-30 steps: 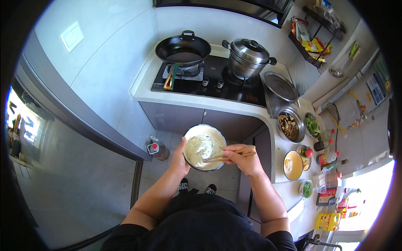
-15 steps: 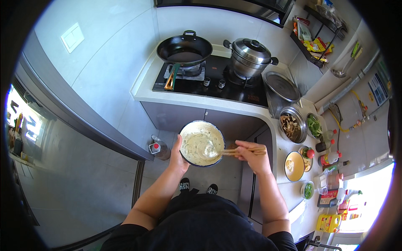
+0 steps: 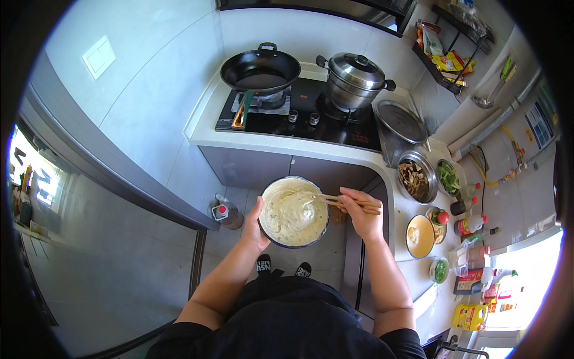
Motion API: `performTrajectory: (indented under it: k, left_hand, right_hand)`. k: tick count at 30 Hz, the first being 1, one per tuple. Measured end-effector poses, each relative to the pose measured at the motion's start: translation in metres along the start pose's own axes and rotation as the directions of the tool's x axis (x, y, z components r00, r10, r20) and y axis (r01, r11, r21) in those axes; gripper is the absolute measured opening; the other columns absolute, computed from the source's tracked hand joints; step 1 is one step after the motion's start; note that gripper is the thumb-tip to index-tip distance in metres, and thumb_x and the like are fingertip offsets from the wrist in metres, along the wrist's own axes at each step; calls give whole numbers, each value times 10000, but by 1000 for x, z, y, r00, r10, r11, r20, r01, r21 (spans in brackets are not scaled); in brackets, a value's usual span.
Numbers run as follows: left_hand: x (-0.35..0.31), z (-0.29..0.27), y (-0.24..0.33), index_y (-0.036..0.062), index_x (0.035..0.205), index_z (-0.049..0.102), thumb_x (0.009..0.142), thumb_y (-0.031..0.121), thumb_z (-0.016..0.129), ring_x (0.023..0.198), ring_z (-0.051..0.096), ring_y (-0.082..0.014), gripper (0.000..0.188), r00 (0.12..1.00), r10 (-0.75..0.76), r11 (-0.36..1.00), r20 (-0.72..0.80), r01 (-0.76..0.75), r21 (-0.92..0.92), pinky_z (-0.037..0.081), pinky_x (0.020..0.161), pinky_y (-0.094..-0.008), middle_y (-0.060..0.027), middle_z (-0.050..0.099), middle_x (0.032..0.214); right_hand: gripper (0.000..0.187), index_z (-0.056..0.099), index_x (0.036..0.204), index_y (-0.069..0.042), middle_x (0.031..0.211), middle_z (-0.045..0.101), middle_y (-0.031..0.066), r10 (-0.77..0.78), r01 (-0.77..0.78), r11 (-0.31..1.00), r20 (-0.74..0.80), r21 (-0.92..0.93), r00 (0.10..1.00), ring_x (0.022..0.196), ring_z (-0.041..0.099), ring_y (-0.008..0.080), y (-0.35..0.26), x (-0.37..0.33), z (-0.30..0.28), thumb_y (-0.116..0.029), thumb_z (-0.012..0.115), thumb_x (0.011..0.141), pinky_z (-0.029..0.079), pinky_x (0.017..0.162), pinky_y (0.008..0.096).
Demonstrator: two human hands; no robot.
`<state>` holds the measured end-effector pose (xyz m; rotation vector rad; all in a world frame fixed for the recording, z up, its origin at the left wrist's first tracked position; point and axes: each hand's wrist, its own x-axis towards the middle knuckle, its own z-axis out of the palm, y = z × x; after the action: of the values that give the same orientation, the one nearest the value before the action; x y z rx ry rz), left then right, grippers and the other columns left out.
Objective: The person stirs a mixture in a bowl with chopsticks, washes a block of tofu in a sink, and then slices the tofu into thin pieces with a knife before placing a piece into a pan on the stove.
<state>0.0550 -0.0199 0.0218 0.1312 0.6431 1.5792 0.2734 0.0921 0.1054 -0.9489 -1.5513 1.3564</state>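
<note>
My left hand (image 3: 255,226) grips the left rim of a white bowl (image 3: 267,230) with a dark blue edge, held in the air in front of the counter. Inside it lies a thick, pale batter (image 3: 290,218) flecked with green. Wooden chopsticks (image 3: 353,204) are gripped in my right hand (image 3: 362,218) at the bowl's right side. Their tips reach over the rim into the batter, where swirl marks show.
A black wok (image 3: 260,72) and a lidded steel pot (image 3: 357,78) stand on the gas stove. Along the right counter are a steel bowl of sliced food (image 3: 417,179), a yellow bowl (image 3: 420,237), greens and several bottles. A red-capped jug (image 3: 227,213) sits on the floor.
The bowl has shifted slightly right and down with my left hand. The chopstick tips have moved up within the batter, and its surface swirl looks different.
</note>
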Motion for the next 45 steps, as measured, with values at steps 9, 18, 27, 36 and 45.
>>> performTrajectory:
  k: [9,18,27,36,45]
  left_hand:
    - [6,7,3,41,1316,442,898,569,477,1195,507,-249,674,996,50,991,-77,-40,128,402,1002,-410,-115,524,1291]
    - [0,3,2,47,1342,423,880,589,489,1240,470,-265,715,998,-63,997,6,63,43,379,1023,-424,-132,500,1324]
    - [4,18,4,67,1304,455,882,617,460,1141,562,-239,693,962,-108,973,-250,154,171,502,891,-444,-114,537,1273]
    - [7,5,-4,51,1312,456,888,600,471,1193,515,-248,694,997,-37,976,-64,50,213,427,981,-403,-126,523,1297]
    - [8,9,7,61,1324,447,893,597,457,1211,500,-265,688,999,-17,1000,-44,18,17,404,1000,-431,-124,518,1307]
  right_hand:
    - [180,668,1020,18,846,686,106,346,-381,904,190,193,919,718,668,148,2,-17,10,-86,649,874,556,602,233]
    - [179,674,1036,-9,854,682,102,215,-204,966,-57,159,975,700,660,139,0,4,-8,-73,645,872,549,600,218]
    - [232,615,1079,23,883,671,148,572,-572,767,93,290,815,691,682,217,34,-25,-8,-105,626,886,570,575,258]
    - [190,652,1031,-1,860,679,104,182,-164,947,-39,275,983,726,661,144,-18,-6,4,-106,656,873,554,638,233]
    - [182,684,1032,-11,828,686,73,289,-291,957,114,-7,950,663,639,93,-8,2,-23,-71,648,865,515,587,185]
